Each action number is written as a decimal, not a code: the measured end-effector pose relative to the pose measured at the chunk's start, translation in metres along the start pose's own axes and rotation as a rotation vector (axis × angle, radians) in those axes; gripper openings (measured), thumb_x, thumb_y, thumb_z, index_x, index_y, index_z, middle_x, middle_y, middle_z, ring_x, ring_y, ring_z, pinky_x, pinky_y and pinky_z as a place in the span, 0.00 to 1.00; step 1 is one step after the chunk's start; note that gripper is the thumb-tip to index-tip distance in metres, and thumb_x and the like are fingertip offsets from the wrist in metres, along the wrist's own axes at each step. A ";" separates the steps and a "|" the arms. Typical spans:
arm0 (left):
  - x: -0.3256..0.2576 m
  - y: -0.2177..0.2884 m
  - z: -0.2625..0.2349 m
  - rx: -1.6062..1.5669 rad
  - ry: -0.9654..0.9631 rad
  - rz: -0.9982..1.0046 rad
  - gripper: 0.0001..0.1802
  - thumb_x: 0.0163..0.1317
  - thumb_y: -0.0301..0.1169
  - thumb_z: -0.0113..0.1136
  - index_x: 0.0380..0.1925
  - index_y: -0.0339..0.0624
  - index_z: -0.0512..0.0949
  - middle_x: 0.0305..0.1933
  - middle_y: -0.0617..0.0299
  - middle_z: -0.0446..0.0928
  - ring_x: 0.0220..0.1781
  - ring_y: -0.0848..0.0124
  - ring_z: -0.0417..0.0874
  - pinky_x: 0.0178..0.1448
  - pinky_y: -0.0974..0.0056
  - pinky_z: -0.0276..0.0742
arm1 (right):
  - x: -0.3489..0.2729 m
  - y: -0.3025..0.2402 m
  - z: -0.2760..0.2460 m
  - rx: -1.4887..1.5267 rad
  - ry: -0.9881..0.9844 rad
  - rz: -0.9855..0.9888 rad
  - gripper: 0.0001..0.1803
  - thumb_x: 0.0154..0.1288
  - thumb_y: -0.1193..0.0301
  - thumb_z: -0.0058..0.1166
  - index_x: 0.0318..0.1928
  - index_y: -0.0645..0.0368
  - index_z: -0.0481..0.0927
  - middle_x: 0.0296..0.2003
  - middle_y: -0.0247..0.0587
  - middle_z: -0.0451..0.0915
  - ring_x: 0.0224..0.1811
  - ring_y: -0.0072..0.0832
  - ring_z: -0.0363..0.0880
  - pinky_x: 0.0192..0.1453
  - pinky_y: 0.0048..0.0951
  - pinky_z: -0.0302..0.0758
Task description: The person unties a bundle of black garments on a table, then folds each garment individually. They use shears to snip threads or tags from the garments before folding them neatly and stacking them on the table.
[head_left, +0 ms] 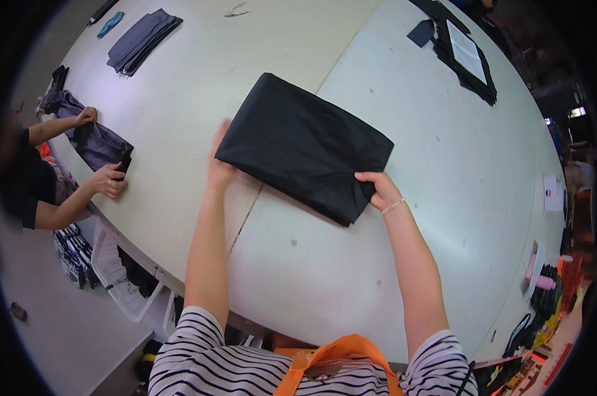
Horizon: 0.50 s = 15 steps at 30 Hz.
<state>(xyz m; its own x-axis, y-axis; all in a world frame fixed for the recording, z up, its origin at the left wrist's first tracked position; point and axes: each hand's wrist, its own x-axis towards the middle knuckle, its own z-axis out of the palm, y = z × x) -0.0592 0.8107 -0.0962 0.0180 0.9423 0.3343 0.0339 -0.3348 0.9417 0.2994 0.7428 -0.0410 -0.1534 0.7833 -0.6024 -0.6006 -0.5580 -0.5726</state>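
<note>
A folded black garment (pixel 305 142), smooth and slightly shiny, lies at a slant in front of me over the table. My right hand (pixel 381 190) grips its near right corner, thumb on top and fingers tucked beneath; the cloth creases there. At the garment's left edge is my left hand (pixel 221 158), blurred, its fingers partly hidden by the cloth. Whether those fingers grip the edge I cannot tell.
The pale table (pixel 325 264) has a seam running across it. Dark folded garments (pixel 143 41) lie far left, a black pile with a white sheet (pixel 467 51) far right. At left, a co-worker's hands (pixel 108 181) handle a dark garment (pixel 100 145). A white crate (pixel 123 284) stands below.
</note>
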 end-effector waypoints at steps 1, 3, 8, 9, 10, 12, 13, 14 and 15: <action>-0.003 0.007 -0.006 0.075 0.021 -0.100 0.24 0.60 0.27 0.51 0.58 0.39 0.68 0.65 0.52 0.64 0.67 0.64 0.62 0.67 0.63 0.57 | -0.001 0.001 -0.005 0.004 0.055 0.005 0.21 0.49 0.87 0.53 0.48 0.72 0.72 0.46 0.47 0.76 0.48 0.36 0.76 0.57 0.33 0.73; 0.002 0.033 -0.014 0.235 0.070 -0.272 0.23 0.63 0.25 0.48 0.59 0.36 0.66 0.65 0.53 0.64 0.67 0.65 0.63 0.67 0.65 0.57 | -0.006 0.002 -0.008 -0.060 0.071 -0.070 0.21 0.47 0.86 0.56 0.46 0.72 0.72 0.45 0.47 0.76 0.47 0.35 0.77 0.55 0.32 0.74; -0.002 0.019 -0.009 -0.299 0.239 -0.624 0.24 0.69 0.39 0.44 0.59 0.35 0.66 0.62 0.58 0.67 0.64 0.69 0.65 0.66 0.69 0.58 | -0.028 0.054 0.009 -0.728 0.637 -0.608 0.44 0.47 0.69 0.66 0.61 0.73 0.55 0.54 0.60 0.67 0.55 0.45 0.69 0.60 0.37 0.66; -0.002 0.021 0.002 -0.410 0.388 -0.733 0.25 0.69 0.42 0.43 0.59 0.36 0.66 0.61 0.59 0.68 0.63 0.70 0.66 0.65 0.70 0.59 | -0.032 0.074 0.004 -0.924 0.747 -0.655 0.46 0.48 0.67 0.65 0.62 0.74 0.53 0.55 0.63 0.65 0.58 0.48 0.65 0.64 0.39 0.61; -0.005 0.018 0.001 -0.484 0.421 -0.635 0.30 0.71 0.50 0.34 0.60 0.38 0.65 0.58 0.60 0.70 0.58 0.72 0.69 0.63 0.70 0.59 | -0.033 0.096 0.003 -0.824 0.653 -0.635 0.47 0.48 0.65 0.65 0.63 0.74 0.52 0.56 0.64 0.63 0.60 0.51 0.62 0.66 0.40 0.57; -0.016 0.026 0.016 -0.225 0.432 -0.444 0.36 0.68 0.58 0.27 0.61 0.40 0.62 0.61 0.61 0.66 0.63 0.70 0.62 0.69 0.60 0.50 | -0.044 0.127 0.002 -0.699 0.618 -0.621 0.47 0.48 0.63 0.64 0.62 0.73 0.53 0.56 0.64 0.63 0.60 0.52 0.61 0.67 0.42 0.56; -0.027 0.034 0.027 -0.225 0.579 -0.423 0.39 0.66 0.61 0.30 0.63 0.40 0.59 0.65 0.59 0.61 0.66 0.66 0.59 0.70 0.55 0.47 | -0.048 0.135 0.005 -0.672 0.661 -0.633 0.45 0.48 0.63 0.64 0.61 0.73 0.56 0.55 0.63 0.65 0.58 0.52 0.63 0.65 0.42 0.58; -0.042 0.047 0.043 -0.180 0.629 -0.411 0.40 0.65 0.61 0.31 0.64 0.39 0.57 0.65 0.56 0.60 0.67 0.64 0.59 0.70 0.56 0.48 | -0.047 0.136 0.007 -0.701 0.647 -0.607 0.44 0.47 0.64 0.64 0.60 0.73 0.57 0.53 0.62 0.66 0.57 0.51 0.63 0.63 0.43 0.59; -0.065 0.050 0.059 -0.057 0.568 -0.410 0.38 0.66 0.58 0.33 0.65 0.42 0.54 0.67 0.57 0.58 0.67 0.64 0.58 0.70 0.55 0.47 | -0.045 0.135 0.008 -0.727 0.647 -0.583 0.42 0.46 0.64 0.64 0.58 0.73 0.59 0.51 0.61 0.67 0.56 0.51 0.64 0.62 0.43 0.61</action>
<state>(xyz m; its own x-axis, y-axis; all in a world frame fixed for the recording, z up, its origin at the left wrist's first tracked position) 0.0002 0.7326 -0.0728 -0.5108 0.8545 -0.0944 -0.1262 0.0341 0.9914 0.2192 0.6346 -0.0869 0.5613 0.8050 -0.1920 0.1828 -0.3468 -0.9199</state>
